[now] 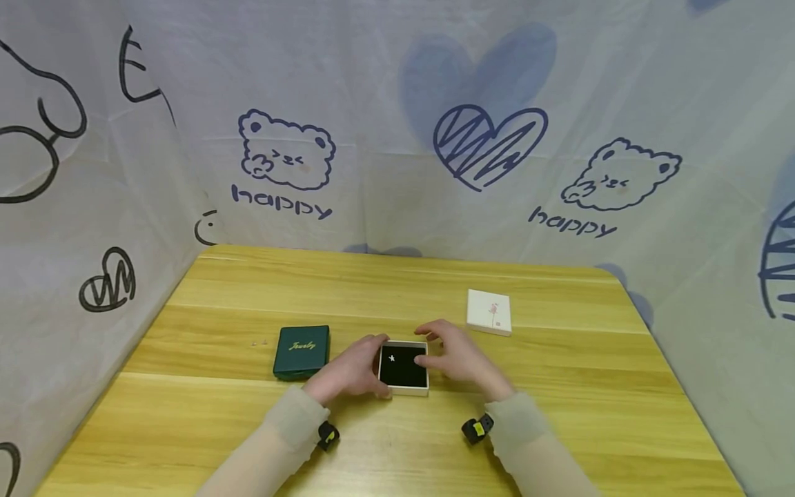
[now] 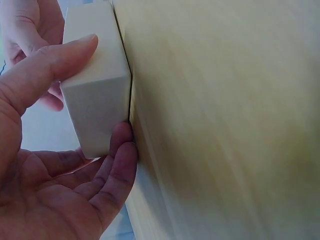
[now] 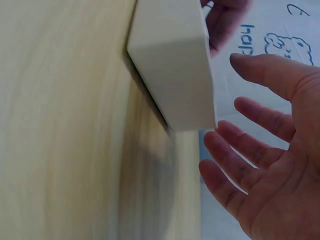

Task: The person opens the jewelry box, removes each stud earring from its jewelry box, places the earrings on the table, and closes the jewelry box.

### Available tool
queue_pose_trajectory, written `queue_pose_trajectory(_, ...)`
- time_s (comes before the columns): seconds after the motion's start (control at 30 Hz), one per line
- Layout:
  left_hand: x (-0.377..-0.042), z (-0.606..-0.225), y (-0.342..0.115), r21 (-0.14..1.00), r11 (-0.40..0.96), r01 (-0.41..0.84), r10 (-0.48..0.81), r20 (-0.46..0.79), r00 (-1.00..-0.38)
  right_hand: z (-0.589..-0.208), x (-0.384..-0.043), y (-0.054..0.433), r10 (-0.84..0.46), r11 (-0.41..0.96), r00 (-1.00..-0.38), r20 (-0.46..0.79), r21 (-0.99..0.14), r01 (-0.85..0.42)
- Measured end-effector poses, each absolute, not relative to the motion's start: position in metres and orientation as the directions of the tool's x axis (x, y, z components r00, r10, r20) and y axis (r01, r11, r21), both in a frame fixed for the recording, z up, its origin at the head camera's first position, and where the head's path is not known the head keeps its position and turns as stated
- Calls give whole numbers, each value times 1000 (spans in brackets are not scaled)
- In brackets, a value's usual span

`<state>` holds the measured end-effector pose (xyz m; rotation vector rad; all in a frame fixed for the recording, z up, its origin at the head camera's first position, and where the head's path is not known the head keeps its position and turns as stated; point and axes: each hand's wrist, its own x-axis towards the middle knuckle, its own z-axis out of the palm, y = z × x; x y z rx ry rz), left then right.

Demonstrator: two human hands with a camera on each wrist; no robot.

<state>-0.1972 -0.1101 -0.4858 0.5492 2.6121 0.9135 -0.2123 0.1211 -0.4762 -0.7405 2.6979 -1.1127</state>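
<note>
White box (image 1: 410, 391) on the table (image 1: 397, 450), gripped in the left hand (image 1: 355, 369); right hand (image 1: 456, 353) open beside it.
From my end I see the box, open side up, between the green case (image 1: 301, 351) and the flat white box (image 1: 488, 311) farther back; the left thumb lies on its near wall, fingers round the left side, while the right fingers are spread and hold nothing. I judge it light, stiff card with smooth faces, so I'd grasp opposite walls low down without squeezing. The black pad (image 1: 404, 376) looks soft; the little star (image 1: 392, 358) on it seems delicate, best pinched by its edges.
</note>
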Motion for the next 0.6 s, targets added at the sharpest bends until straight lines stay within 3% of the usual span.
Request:
queue_pose_trajectory(0.33,-199,-486,-112,672,687,279,487,-140,-862,-488,-217,101,-552,575,-826,108,-669,-472)
queue_pose_trajectory(0.6,-200,-487,-114,667,685,292,495,-133,-858,-493,-218,90,-554,601,-829,76,-652,-462)
